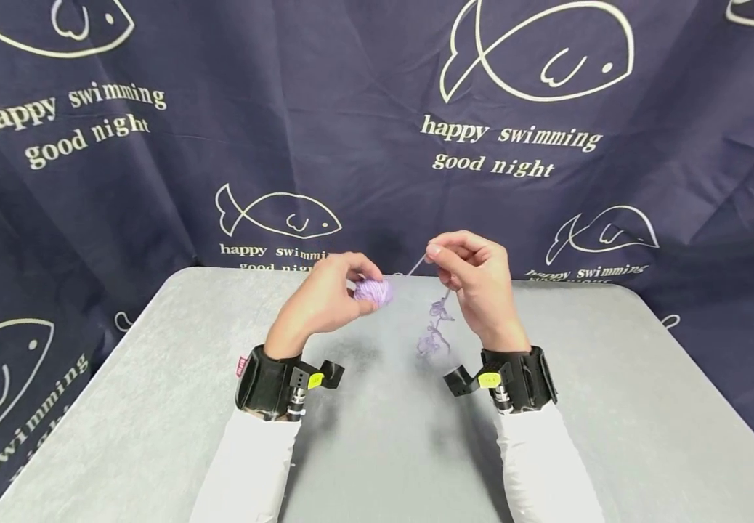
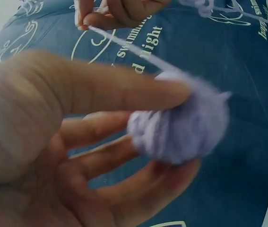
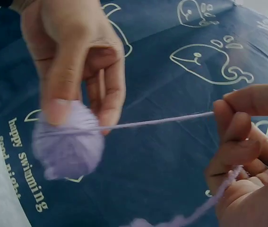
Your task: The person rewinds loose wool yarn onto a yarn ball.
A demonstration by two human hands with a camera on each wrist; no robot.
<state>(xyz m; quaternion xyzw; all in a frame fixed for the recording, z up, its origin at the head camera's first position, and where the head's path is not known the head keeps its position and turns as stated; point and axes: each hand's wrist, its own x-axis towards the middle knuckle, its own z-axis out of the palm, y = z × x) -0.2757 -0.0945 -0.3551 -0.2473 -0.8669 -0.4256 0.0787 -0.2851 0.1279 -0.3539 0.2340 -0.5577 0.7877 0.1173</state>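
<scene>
Your left hand [image 1: 325, 301] holds a small ball of yarn [image 1: 373, 291] up in the air above the table [image 1: 612, 407]. The ball is round, soft and fuzzy, and its colour is light purple. Your thumb presses on top of it and your fingers [image 2: 124, 165] curl under it, so the ball sits snug between them. One thin strand of yarn [image 3: 152, 123] runs tight and straight from the ball over to your right hand [image 1: 478, 283]. Your right hand pinches that strand between the thumb and the first finger, and the other fingers are curled in. More purple yarn hangs down from your right hand in a loose tangle [image 1: 434, 330] of loops, and its low end reaches close to the table. The table top is grey, flat and smooth, with rounded corners. Behind it hangs a dark blue cloth [image 1: 351, 109] with folds in it, printed with white fish outlines and words. You wear white sleeves [image 1: 246, 465] and a black strap [image 1: 266, 381] on each wrist.
</scene>
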